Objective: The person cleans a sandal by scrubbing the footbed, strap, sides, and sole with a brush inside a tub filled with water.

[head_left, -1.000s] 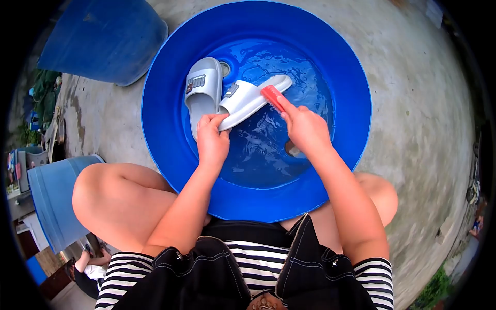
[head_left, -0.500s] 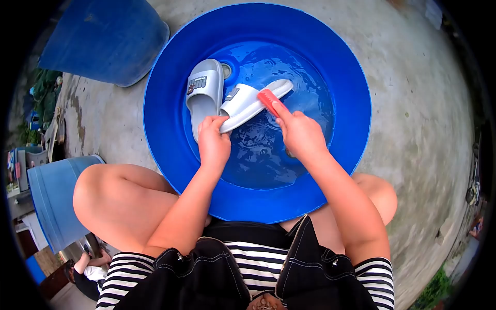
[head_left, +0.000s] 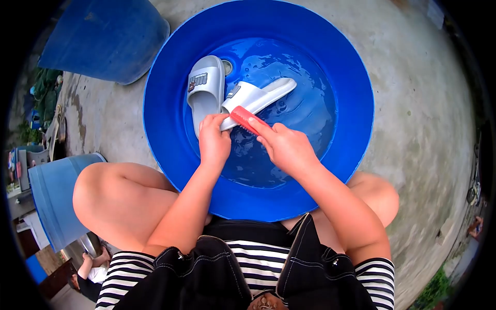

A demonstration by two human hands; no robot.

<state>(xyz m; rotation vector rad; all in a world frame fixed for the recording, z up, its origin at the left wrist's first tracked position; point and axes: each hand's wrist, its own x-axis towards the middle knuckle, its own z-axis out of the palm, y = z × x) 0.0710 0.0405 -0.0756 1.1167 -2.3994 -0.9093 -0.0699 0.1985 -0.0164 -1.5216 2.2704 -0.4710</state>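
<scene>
A white slide sandal (head_left: 266, 95) is tilted on its side over the water in a blue tub (head_left: 351, 113). My left hand (head_left: 213, 142) grips its near end, fingers closed. In my right hand (head_left: 289, 147) is a red scrub brush (head_left: 243, 118), its bristles against the sandal's side close to my left fingers. The second slide sandal (head_left: 206, 85), grey-white with a dark patch on the strap, leans against the tub's left wall. Shallow water (head_left: 263, 165) covers the tub's floor, and a round drain plug (head_left: 226, 67) shows beside the second sandal.
The tub stands between my bent knees (head_left: 124, 201) on a concrete floor (head_left: 423, 139). A large blue barrel (head_left: 108, 41) is at the upper left, a lighter blue bucket (head_left: 64, 196) at the left. Another person (head_left: 93, 271) is partly visible at the lower left.
My right hand has drawn the brush from the sandal's far part down along its side to the near end. My left hand keeps its hold in nearly the same place.
</scene>
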